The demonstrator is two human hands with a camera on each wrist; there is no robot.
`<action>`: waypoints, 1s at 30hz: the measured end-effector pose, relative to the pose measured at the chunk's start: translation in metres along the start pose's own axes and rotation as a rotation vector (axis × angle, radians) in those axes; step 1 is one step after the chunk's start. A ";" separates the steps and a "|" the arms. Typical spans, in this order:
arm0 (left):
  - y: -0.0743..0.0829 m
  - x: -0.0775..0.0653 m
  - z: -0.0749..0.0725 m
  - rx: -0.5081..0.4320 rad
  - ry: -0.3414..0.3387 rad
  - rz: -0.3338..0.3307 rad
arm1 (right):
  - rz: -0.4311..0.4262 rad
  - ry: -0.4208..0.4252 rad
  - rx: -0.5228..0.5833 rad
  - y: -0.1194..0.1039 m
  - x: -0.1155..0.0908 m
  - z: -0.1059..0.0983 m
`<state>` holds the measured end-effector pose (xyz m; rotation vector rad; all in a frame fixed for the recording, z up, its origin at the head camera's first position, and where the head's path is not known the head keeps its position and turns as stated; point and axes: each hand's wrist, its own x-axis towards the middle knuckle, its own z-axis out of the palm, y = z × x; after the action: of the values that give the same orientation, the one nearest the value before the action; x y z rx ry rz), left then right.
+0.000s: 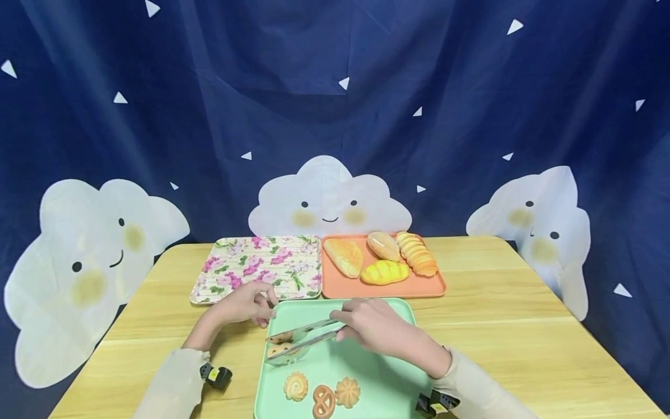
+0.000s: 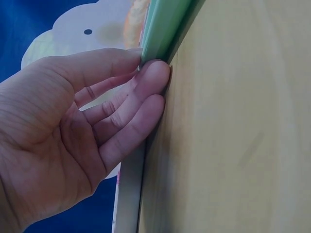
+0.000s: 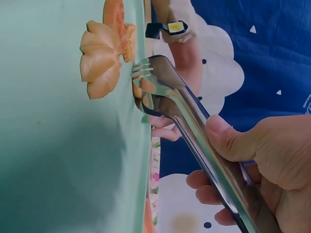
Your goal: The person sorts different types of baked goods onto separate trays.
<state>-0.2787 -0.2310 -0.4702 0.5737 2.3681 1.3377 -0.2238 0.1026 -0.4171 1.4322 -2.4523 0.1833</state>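
My left hand (image 1: 246, 304) pinches the far left corner of a mint-green tray (image 1: 382, 381) between thumb and fingers, as the left wrist view shows close up. My right hand (image 1: 379, 329) holds metal tongs (image 3: 194, 131), thumb on one arm and fingers round the other. The tongs' tips reach to the tray's left side, around two chocolate chip cookies (image 1: 281, 350) that the arms partly hide. Nearer me on the same tray lie a round swirl cookie (image 1: 296, 386), a pretzel cookie (image 1: 324, 401) and a flower-shaped cookie (image 1: 348, 392).
Behind the green tray stand a floral tray (image 1: 282, 279) at left and an orange tray (image 1: 345, 288) at right. The orange one bears several breads, among them a yellow loaf (image 1: 385, 272). A dark blue cloud-print curtain (image 1: 314, 116) hangs behind the wooden table (image 1: 497, 337).
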 end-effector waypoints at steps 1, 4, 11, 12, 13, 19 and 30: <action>0.000 0.000 0.000 0.003 -0.001 0.004 | -0.003 0.005 -0.004 0.000 0.000 0.000; 0.000 -0.001 -0.001 0.000 -0.006 0.006 | -0.009 0.020 -0.018 0.001 0.000 -0.001; 0.001 -0.003 -0.002 -0.006 -0.019 0.002 | -0.028 0.035 -0.022 0.002 -0.001 -0.003; 0.001 -0.003 -0.002 -0.006 -0.019 0.000 | -0.027 0.033 -0.018 0.003 -0.001 -0.004; 0.001 -0.003 -0.001 -0.005 -0.019 -0.001 | -0.025 0.028 -0.014 0.003 -0.002 -0.005; 0.001 -0.002 -0.001 0.001 -0.015 -0.012 | -0.009 -0.009 -0.006 0.004 -0.003 -0.010; 0.003 -0.003 0.000 0.016 -0.014 -0.004 | -0.016 0.063 -0.060 0.014 -0.005 -0.017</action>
<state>-0.2755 -0.2312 -0.4673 0.5806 2.3699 1.3096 -0.2299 0.1183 -0.4019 1.3993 -2.3753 0.1476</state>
